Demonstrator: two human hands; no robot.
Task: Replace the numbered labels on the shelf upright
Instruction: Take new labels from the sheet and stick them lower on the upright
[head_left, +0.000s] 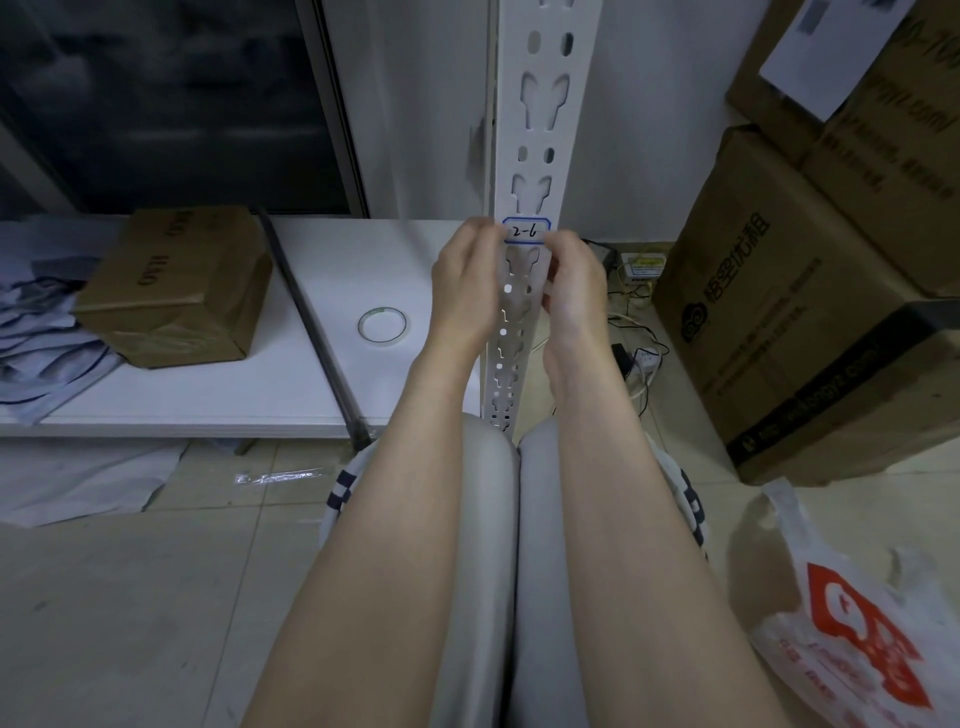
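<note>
A white perforated shelf upright (540, 135) runs down the middle of the view. On it sits a blue-bordered white label (525, 231) handwritten "2-6". My left hand (462, 291) pinches the label's left end, fingers curled. My right hand (574, 288) pinches its right end from the other side of the upright. Both hands sit just below the label, and the fingertips hide its side edges. A roll of clear tape (383, 325) lies flat on the white shelf board (332, 374) to the left.
A brown box (179, 283) and blue-white cloth (36, 338) lie on the board's left. A dark rod (311, 327) crosses the board. Stacked cardboard boxes (810, 291) stand right, cables and a charger (636, 332) behind them. A printed plastic bag (852, 623) lies lower right.
</note>
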